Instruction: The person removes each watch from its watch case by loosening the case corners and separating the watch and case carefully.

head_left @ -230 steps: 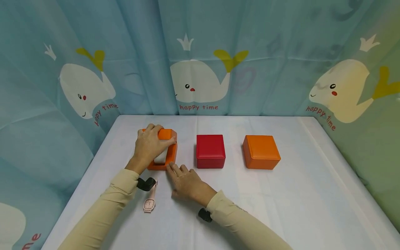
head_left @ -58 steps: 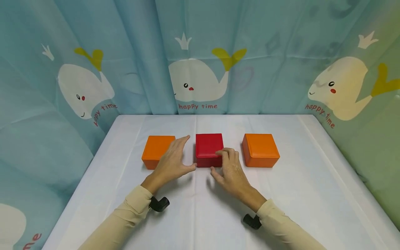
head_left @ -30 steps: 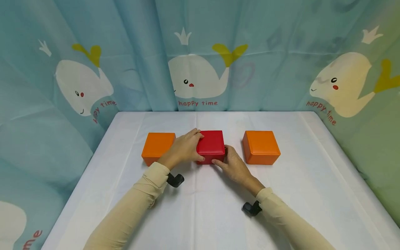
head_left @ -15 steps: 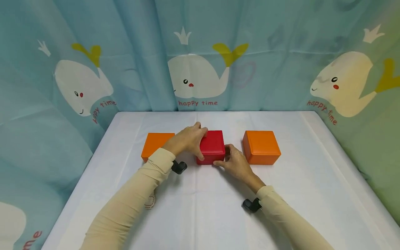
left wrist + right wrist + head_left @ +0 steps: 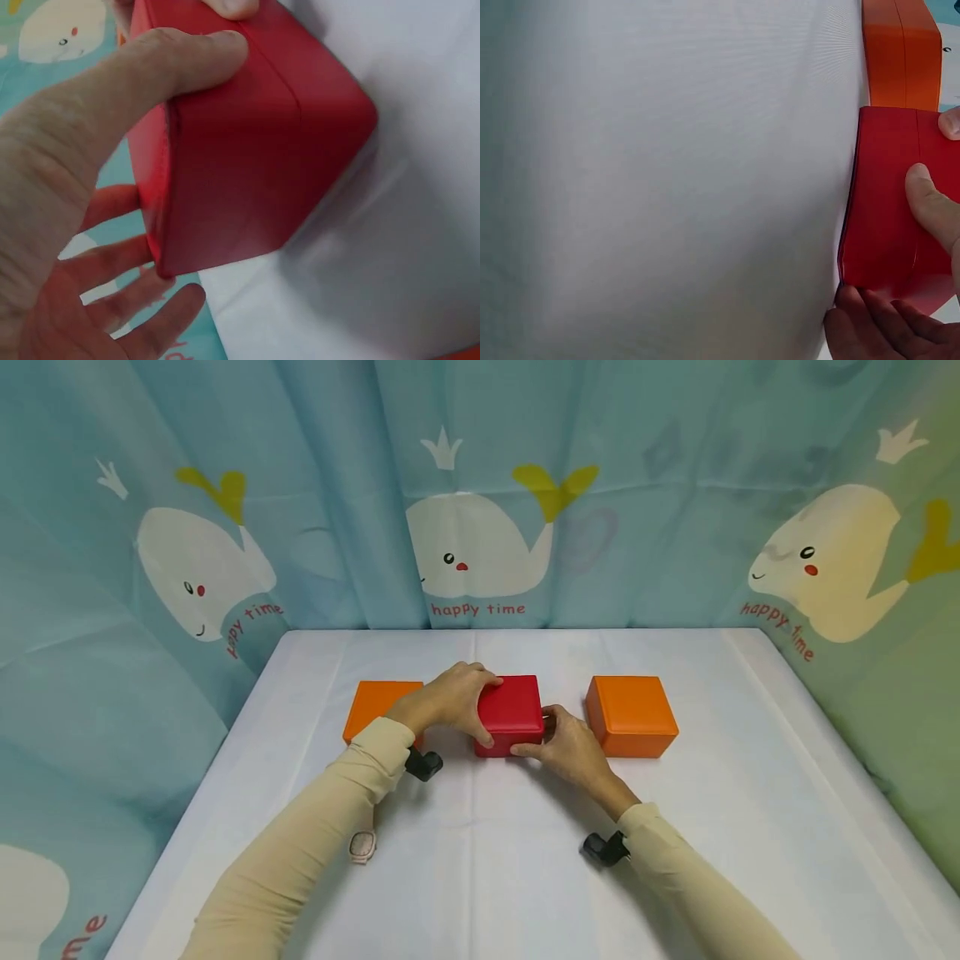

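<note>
A red square box (image 5: 516, 710) with its lid down sits in the middle of the row. From its left side my left hand (image 5: 448, 697) grips the lid, thumb on the front face and fingers towards the back edge. In the left wrist view, that thumb (image 5: 187, 64) presses near the lid's seam, and the other fingers spread behind the red box (image 5: 232, 187). Low on the right corner, my right hand (image 5: 572, 750) holds the box, thumb in front and fingers round the side. The right wrist view shows its thumb (image 5: 930, 202) on the front face.
An orange box (image 5: 378, 702) on the left is partly covered by the left hand. Another orange box (image 5: 633, 714) stands to the right. A pink wristwatch (image 5: 362, 846) lies beside the left sleeve. The white-covered table (image 5: 720, 843) meets a whale-print curtain (image 5: 637, 552) behind.
Both hands moved from the left orange box, open in the oldest frame and now closed, to the red box and took hold of it. Over the last half second they barely move.
</note>
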Action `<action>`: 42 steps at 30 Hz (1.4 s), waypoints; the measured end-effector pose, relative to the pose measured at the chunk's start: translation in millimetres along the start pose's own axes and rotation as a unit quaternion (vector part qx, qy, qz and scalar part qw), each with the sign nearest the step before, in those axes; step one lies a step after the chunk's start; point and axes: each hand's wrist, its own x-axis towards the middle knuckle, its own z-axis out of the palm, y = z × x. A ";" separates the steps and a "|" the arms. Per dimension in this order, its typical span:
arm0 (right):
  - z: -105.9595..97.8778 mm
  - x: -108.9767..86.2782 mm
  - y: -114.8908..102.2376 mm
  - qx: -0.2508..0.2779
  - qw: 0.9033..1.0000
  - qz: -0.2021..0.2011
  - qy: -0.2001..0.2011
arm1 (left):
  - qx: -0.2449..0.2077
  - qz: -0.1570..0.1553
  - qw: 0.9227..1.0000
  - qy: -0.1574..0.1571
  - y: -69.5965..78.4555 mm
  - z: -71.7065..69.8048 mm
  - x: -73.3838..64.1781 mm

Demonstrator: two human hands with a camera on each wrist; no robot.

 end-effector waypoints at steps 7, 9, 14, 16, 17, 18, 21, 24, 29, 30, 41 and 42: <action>0.3 0.1 -0.4 0.023 1.000 0.009 0.006 | 0.002 0.003 1.000 -0.002 0.7 -2.6 1.4; 0.3 0.0 -1.0 0.031 0.999 0.017 0.008 | 0.000 0.002 1.000 -0.004 1.1 -3.8 1.9; 0.5 0.2 -3.8 0.043 0.998 0.036 0.003 | -0.003 -0.004 1.000 -0.017 0.8 -6.7 3.4; 1.1 0.7 -4.6 0.040 0.998 0.038 -0.001 | -0.007 -0.009 1.000 -0.023 0.3 -7.7 3.8; 1.3 0.8 -4.8 0.038 0.998 0.039 -0.002 | -0.010 -0.011 1.000 -0.025 0.0 -8.3 4.1; 1.5 0.9 -4.8 0.037 0.998 0.041 -0.002 | -0.015 -0.014 0.999 -0.027 -0.2 -8.9 4.4; 1.8 0.3 -4.3 0.036 0.998 0.051 0.000 | -0.036 -0.020 0.999 -0.034 -1.1 -10.5 6.0; 1.9 -0.7 -3.0 0.036 0.998 0.057 -0.001 | -0.055 -0.026 0.997 -0.046 -2.4 -12.0 7.5; 2.0 -1.2 -2.7 0.036 0.998 0.041 -0.007 | -0.080 -0.039 0.994 -0.066 -6.0 -17.0 9.5; 2.0 -1.2 -3.2 0.034 0.999 0.037 -0.007 | -0.085 -0.040 0.993 -0.068 -6.9 -18.5 10.0; 1.7 -1.5 -6.8 0.028 0.999 0.031 -0.012 | -0.131 -0.031 0.987 -0.091 -16.8 -31.9 19.0; 1.5 -1.7 -7.0 0.028 0.999 0.031 -0.011 | -0.138 -0.029 0.986 -0.091 -17.9 -32.1 19.4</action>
